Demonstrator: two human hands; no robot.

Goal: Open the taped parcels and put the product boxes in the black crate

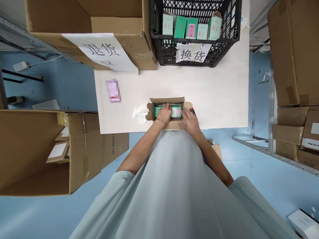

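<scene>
A small cardboard box [173,124] lies on the white table near its front edge, flaps folded outward. Inside it sits a green box [176,112] with a white and pink label. My left hand [163,115] reaches into the cardboard box, its bent fingers gripping the green box and covering its middle. At the right end, my right hand [191,123] holds the cardboard box, thumb along the front flap and fingers at the right side. A red and black tool [192,111], partly hidden, lies beside the right hand; its kind is unclear.
Crumpled clear plastic [140,114] lies left of the box, and a blurred pink item [114,91] farther left. Behind stand a large carton [117,26] with a paper sign and a black crate [164,56] of green and white boxes. Another open carton [84,146] stands at left.
</scene>
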